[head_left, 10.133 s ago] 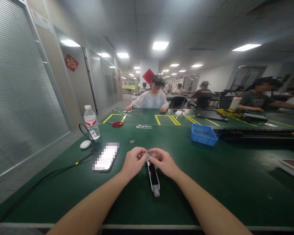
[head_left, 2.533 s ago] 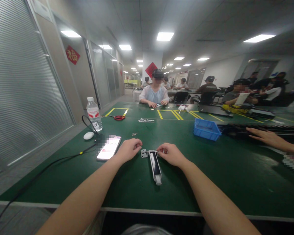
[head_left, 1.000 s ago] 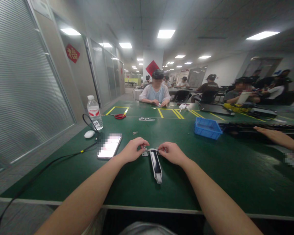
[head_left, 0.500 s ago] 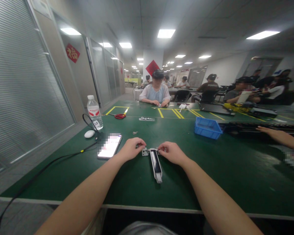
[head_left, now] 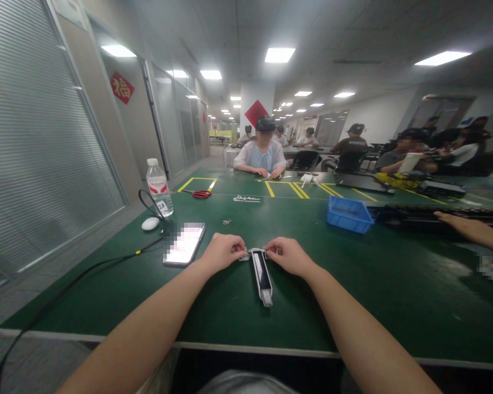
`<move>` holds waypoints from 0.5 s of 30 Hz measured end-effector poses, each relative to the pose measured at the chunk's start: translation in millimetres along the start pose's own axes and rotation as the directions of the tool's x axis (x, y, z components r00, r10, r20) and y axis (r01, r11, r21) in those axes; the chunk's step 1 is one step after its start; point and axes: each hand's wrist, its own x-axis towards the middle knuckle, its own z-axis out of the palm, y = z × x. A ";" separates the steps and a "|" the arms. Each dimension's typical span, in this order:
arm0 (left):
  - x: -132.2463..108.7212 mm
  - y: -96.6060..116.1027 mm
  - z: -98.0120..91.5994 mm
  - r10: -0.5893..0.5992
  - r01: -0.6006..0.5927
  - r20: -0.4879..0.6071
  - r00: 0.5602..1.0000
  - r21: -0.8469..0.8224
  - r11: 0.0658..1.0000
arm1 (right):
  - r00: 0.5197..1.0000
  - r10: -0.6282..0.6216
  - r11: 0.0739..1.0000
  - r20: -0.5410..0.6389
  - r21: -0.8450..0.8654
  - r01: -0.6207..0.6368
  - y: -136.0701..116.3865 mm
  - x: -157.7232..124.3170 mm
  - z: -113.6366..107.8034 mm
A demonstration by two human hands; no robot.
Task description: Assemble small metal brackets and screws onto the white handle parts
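On the green table lies a slim white-framed piece [head_left: 262, 276] with a dark glossy panel and a pale tab at its near end. A thin bar crosses its far end. To the left of that end is a small metal plate [head_left: 244, 257], partly covered by fingers. My left hand [head_left: 225, 251] has its thumb and fingers closed on this plate. My right hand [head_left: 286, 254] pinches at the right end of the bar, where its fingertips hide what they hold. The white-framed piece rests flat between both hands.
A lit phone [head_left: 184, 244], a white oval object [head_left: 150, 224], a black cord [head_left: 102, 266] and a water bottle [head_left: 159, 189] are at left. Beyond lie small metal rings [head_left: 227, 222], red-handled scissors [head_left: 201, 194] and a blue bin [head_left: 349, 214]. Another person's hand [head_left: 462, 223] reaches in at right.
My left hand has shifted slightly right and down, and its fingertips have come together over the metal plate. My right hand and the white-framed piece have hardly moved.
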 end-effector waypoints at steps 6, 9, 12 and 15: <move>0.7 -4.9 6.1 0.046 -0.045 -0.018 0.999 0.036 0.998 | 1.000 -0.005 1.000 -0.001 0.006 0.005 -0.7 0.0 -0.5; 0.5 -4.6 5.9 0.044 -0.044 -0.018 0.999 0.021 0.999 | 1.000 -0.002 1.000 0.001 0.006 0.002 -0.2 0.2 0.1; -0.2 -2.8 3.9 0.028 -0.028 -0.007 1.000 -0.003 1.000 | 1.000 -0.004 1.000 -0.004 0.001 0.004 0.3 0.3 0.6; -1.0 -0.9 1.4 0.020 -0.020 0.003 1.000 -0.020 1.000 | 1.000 -0.007 1.000 -0.009 0.005 0.007 0.5 0.2 0.4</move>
